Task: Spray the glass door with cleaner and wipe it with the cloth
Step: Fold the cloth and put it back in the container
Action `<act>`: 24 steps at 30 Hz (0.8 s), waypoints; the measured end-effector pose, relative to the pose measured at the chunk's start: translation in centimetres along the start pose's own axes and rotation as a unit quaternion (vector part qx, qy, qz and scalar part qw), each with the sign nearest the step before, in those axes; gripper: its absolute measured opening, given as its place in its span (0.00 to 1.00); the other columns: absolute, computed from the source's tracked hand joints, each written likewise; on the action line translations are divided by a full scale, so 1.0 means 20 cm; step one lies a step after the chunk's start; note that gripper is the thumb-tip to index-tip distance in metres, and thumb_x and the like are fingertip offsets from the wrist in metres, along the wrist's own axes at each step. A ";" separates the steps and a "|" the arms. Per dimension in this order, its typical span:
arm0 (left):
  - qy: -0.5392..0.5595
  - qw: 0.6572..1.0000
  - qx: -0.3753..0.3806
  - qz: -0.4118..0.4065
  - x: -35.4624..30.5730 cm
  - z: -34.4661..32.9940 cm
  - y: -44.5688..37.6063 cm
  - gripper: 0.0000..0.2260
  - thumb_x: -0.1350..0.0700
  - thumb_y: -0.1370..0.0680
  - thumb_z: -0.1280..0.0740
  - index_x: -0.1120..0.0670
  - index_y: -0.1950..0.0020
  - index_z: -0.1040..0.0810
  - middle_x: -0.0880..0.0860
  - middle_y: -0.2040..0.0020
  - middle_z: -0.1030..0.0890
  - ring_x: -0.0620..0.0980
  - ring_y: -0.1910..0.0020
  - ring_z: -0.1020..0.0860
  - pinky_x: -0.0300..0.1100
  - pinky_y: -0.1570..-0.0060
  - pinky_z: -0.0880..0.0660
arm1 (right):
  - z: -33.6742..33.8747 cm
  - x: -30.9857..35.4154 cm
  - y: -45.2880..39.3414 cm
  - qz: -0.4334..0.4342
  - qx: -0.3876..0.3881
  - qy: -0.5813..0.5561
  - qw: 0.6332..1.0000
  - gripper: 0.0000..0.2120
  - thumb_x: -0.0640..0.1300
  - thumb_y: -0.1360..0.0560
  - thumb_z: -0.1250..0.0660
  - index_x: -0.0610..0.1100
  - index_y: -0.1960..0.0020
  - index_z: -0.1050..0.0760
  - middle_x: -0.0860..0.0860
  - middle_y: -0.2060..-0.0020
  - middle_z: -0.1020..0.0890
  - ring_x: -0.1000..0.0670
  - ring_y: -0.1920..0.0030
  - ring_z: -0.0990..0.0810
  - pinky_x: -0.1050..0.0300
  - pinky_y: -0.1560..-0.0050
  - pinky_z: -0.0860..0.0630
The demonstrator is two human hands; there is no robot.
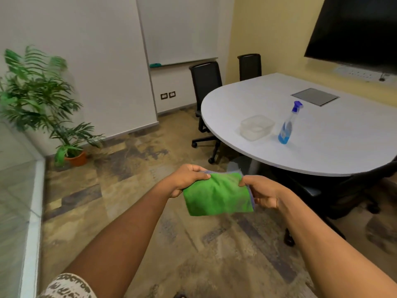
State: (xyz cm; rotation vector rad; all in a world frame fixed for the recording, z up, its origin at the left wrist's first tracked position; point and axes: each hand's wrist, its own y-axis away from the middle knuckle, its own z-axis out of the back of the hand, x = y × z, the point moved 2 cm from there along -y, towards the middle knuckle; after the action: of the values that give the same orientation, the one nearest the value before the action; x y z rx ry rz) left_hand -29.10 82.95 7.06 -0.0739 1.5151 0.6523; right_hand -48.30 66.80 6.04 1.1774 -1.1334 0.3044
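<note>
Both hands hold 1 folded green microfibre cloth (217,193) in front of the body, above the patterned brown carpet floor (133,190). The left hand (185,179) grips the left upper edge of the cloth, with the fingers curled over the top and the thumb under it. The right hand (261,191) pinches the right edge, with the fingers closed around the fabric. The 2 hands are apart, and the cloth is stretched between them; a thin blue layer shows along its top and right edge.

The clear plastic spray bottle with blue liquid and a blue trigger head (289,124) stands upright on the white rounded tabletop (322,147), at the right. Just beside it, on its left, lies a transparent plastic container (256,126). 2 black office chairs (206,82) stand behind the tabletop. A glass panel with a pale frame (32,211) runs along the left edge, and a green potted plant (43,100) stands near it.
</note>
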 end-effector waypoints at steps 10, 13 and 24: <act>0.012 0.998 0.038 -0.042 -0.25 0.22 -0.65 0.15 0.54 0.23 0.26 0.64 0.43 0.19 0.62 0.49 0.16 0.55 0.54 0.19 0.48 0.48 0.22 | 0.09 0.54 -0.35 0.245 -0.115 -0.038 0.962 0.10 0.32 0.30 0.34 0.45 0.55 0.19 0.40 0.59 0.16 0.44 0.61 0.17 0.53 0.60 0.20; 0.089 0.992 0.078 -0.032 -0.30 0.25 -0.80 0.13 0.59 0.23 0.26 0.62 0.41 0.20 0.62 0.45 0.16 0.53 0.53 0.17 0.45 0.47 0.19 | 0.12 0.69 -0.42 0.279 -0.118 -0.049 0.952 0.12 0.36 0.33 0.31 0.51 0.55 0.16 0.44 0.60 0.13 0.48 0.61 0.14 0.57 0.62 0.19; 0.088 0.994 0.067 -0.015 -0.42 0.23 -1.48 0.03 0.57 0.21 0.29 0.53 0.49 0.17 0.50 0.53 0.13 0.46 0.55 0.16 0.41 0.55 0.23 | 0.49 1.03 -0.85 0.259 -0.135 -0.069 0.954 0.14 0.33 0.22 0.37 0.47 0.49 0.15 0.42 0.55 0.16 0.46 0.58 0.19 0.52 0.58 0.19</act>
State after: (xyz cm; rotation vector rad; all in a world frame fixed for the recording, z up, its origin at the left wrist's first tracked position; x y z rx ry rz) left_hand -11.43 57.51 5.15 -0.0530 1.7206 0.5304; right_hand -32.09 44.38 12.80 0.6544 -1.5513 0.4549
